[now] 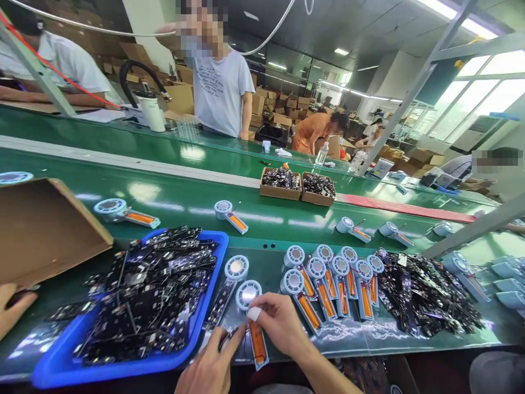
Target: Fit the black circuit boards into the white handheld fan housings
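In front of me lies a light-blue round-headed housing (pixel 249 295) with an orange strip (pixel 257 342) in its handle. My left hand (pixel 211 358) is closed beside the handle, with a small black part (pixel 225 339) between its fingers. My right hand (pixel 279 323) bends over the neck of the housing, thumb and fingers pinched together; what they grip is hidden. A white wrap (pixel 254 313) covers a fingertip of it. Just behind, another round-headed piece (pixel 237 268) lies with a black circuit board (pixel 221 303) along its handle.
A blue tray (pixel 123 366) heaped with black circuit boards (pixel 151 295) stands left. Several similar housings (pixel 324 295) and a board pile (pixel 426 295) lie right. More housings (pixel 232 216) sit on the green belt. Another person's hand (pixel 12 309) is at far left, by a cardboard box (pixel 49 230).
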`<act>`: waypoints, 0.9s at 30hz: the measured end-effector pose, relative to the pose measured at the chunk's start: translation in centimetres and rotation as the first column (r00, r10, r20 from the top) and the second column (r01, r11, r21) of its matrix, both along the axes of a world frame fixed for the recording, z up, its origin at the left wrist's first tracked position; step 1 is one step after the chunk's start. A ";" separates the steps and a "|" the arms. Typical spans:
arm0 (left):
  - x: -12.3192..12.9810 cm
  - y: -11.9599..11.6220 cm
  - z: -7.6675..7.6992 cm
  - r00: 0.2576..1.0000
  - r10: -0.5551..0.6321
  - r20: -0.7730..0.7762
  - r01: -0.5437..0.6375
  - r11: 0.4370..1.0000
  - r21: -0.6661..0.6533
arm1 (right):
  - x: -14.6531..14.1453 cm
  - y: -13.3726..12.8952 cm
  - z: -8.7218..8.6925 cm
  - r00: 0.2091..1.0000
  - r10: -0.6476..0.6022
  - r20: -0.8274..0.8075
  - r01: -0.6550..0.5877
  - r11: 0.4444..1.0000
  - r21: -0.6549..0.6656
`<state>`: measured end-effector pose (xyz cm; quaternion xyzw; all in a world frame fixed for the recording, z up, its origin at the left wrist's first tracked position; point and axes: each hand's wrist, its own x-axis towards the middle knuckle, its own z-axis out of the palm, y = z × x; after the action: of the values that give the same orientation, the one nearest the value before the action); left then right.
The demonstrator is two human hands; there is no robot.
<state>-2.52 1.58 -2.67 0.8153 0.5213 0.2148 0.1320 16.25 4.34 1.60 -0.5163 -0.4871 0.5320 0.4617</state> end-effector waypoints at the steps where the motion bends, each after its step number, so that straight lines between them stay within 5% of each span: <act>1: 0.1 -0.1 0.7 0.998 -0.004 -0.055 0.003 1.000 -0.015 | 0.1 0.1 0.2 0.999 0.026 -0.021 -0.027 0.999 -0.022; 3: 0.4 -0.2 2.1 0.998 -0.020 -0.063 0.015 0.997 -0.075 | 0.3 0.4 0.8 0.995 0.086 -0.057 -0.090 0.994 -0.062; 7: 1.0 0.3 3.7 0.962 0.094 0.255 -0.035 0.973 -0.229 | 0.7 0.8 1.5 0.990 0.123 -0.073 -0.132 0.984 -0.122; 14: 2.1 0.2 3.7 0.649 0.490 0.582 -0.046 0.789 -0.613 | 0.5 0.6 1.3 0.979 0.202 -0.015 -0.203 0.977 -0.062; 17: 2.4 0.3 4.1 0.579 0.540 0.610 -0.023 0.759 -0.650 | 0.3 0.3 1.3 0.959 0.153 0.239 -0.182 0.977 0.107; 22: 2.6 0.3 4.0 0.565 0.531 0.632 -0.046 0.785 -0.618 | 0.0 -0.5 1.0 0.753 -0.012 0.658 -0.341 0.848 0.406; 27: 2.6 -0.2 3.0 0.685 0.405 0.606 -0.172 0.898 -0.405 | -0.3 -1.1 1.3 0.509 -0.130 0.851 -0.458 0.796 0.395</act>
<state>0.11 1.41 0.37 0.5544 0.5876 0.4281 0.4051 15.91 3.27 2.93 -0.4893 -0.8338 0.0816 0.2422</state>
